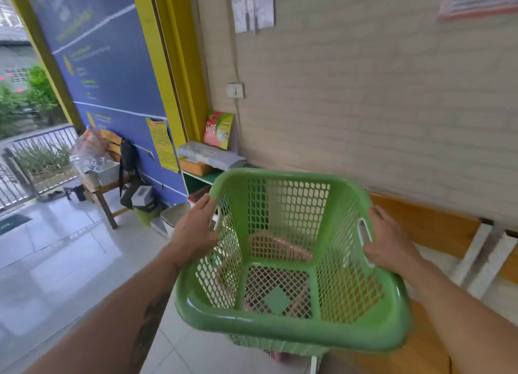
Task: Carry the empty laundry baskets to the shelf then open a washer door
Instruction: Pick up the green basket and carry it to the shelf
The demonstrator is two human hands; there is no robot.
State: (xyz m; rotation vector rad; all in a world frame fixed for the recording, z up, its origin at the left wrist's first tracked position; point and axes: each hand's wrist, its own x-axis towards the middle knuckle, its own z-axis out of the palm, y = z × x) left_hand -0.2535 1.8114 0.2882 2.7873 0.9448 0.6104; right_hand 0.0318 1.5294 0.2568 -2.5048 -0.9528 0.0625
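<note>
An empty green mesh laundry basket hangs in front of me above the floor, tilted slightly. My left hand grips its left rim and my right hand grips the right rim beside the handle slot. Through the mesh I see pink and red shapes below, likely another basket. A green shelf stands ahead against the wall, partly hidden behind the basket. No washer is in view.
A wooden bench runs along the brick-pattern wall on the right. A wooden table with bags and a tub stands at the left by the blue sign. Papers and a box lie on the shelf top. Glossy tiled floor spreads to the left.
</note>
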